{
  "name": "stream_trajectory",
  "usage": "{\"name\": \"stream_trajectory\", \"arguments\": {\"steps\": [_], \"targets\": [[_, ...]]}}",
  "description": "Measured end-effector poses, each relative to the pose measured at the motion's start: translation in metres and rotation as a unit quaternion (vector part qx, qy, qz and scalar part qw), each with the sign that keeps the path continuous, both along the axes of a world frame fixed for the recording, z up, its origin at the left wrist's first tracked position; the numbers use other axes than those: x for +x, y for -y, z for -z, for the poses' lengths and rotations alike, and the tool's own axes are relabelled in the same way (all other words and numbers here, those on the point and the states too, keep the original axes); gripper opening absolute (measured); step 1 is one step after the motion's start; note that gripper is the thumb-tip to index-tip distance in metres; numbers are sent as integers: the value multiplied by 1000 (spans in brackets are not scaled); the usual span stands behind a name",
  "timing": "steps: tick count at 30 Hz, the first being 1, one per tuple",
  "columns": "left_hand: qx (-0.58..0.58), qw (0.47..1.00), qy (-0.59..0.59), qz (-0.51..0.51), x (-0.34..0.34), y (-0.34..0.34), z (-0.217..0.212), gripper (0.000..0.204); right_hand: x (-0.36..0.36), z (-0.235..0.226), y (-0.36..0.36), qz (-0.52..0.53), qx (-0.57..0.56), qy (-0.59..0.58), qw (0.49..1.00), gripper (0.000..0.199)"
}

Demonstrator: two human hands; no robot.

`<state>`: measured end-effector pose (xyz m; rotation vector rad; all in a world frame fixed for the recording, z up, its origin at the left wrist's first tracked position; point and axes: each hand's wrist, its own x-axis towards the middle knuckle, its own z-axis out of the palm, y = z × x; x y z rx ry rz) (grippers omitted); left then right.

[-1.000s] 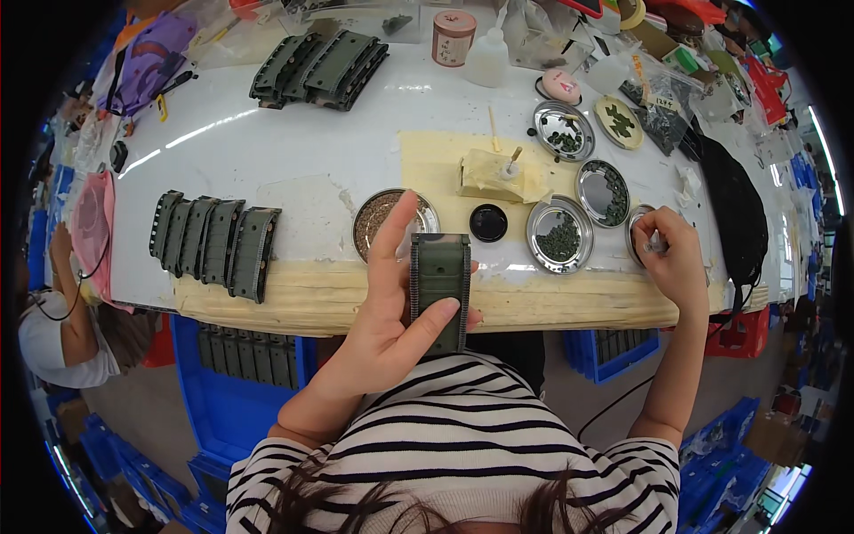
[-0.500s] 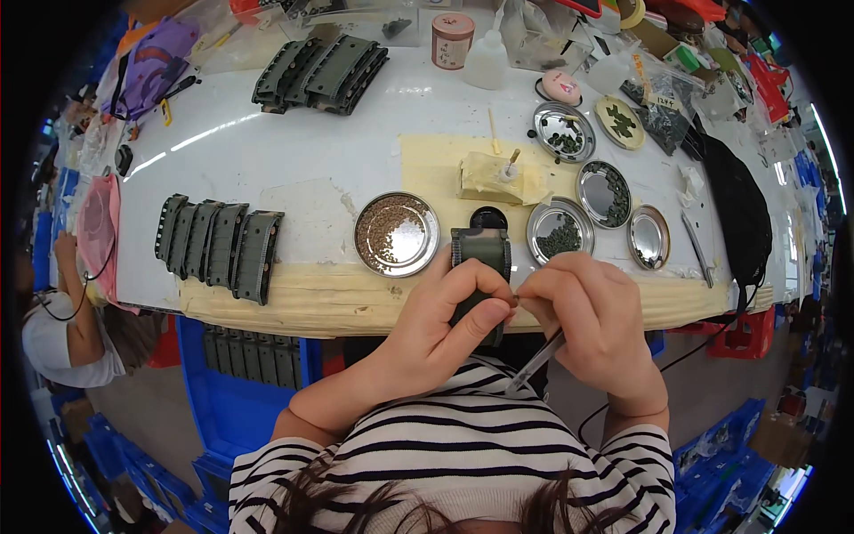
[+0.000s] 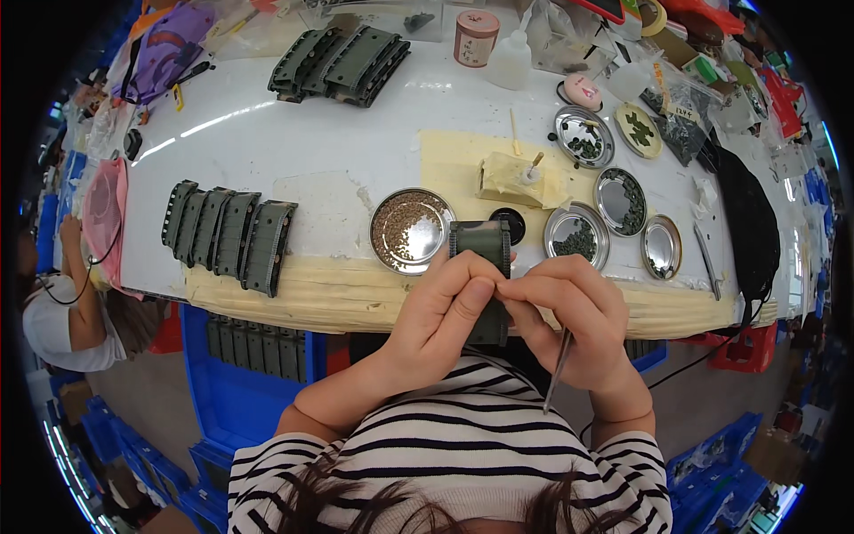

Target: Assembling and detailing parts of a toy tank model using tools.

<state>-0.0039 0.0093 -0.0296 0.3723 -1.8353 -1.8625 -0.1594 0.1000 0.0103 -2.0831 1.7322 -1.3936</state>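
Observation:
My left hand [image 3: 436, 311] is closed around a curved camouflage-green plastic panel [image 3: 481, 237], held upright at the table's front edge. My right hand [image 3: 578, 311] pinches at the panel's right side, its fingertips meeting the left thumb and forefinger. Whatever small part may be between those fingertips is hidden. Slim metal tweezers [image 3: 558, 372] are tucked in the right hand and point down toward my striped top. Just beyond the hands stand a round metal dish of small brown pieces [image 3: 427, 258] and another of small dark green pieces [image 3: 587, 214].
Similar green panels [image 3: 229, 233] lie in a row at left, with more [image 3: 365, 64] at the back. A tape-wrapped block [image 3: 511, 181], more dishes [image 3: 661, 247], a second metal tool [image 3: 707, 261] and a black bag [image 3: 745, 222] are rightward. Below the table sits a blue crate [image 3: 231, 392].
My right hand has moved in to meet the left fingertips, and the tweezers hang more steeply. The panel has turned a little. The whole view has shifted slightly.

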Motion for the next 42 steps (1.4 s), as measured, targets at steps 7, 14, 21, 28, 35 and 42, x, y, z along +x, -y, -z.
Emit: {"name": "stream_trajectory", "arguments": {"steps": [7, 14, 21, 28, 35, 42], "targets": [[-151, 987, 41, -47, -1, 0, -5, 25, 6, 4, 1, 51, 8, 32, 998, 24], [-141, 988, 40, -45, 1, -2, -6, 26, 5, 8, 3, 43, -60, -59, 995, 21], [12, 997, -45, -59, 0, -14, -8, 42, 7, -2, 1, 97, -27, -7, 995, 23], [-204, 973, 3, -110, 1, -9, -8, 71, 8, -11, 9, 81, -53, -30, 995, 23], [-316, 937, 51, -139, 2, -10, -14, 76, 8, -11, 13, 68, -80, -65, 992, 26], [-349, 923, 25, -158, -2, -10, -15, 71, 8, -11, 11, 82, -79, -98, 989, 31]]}}
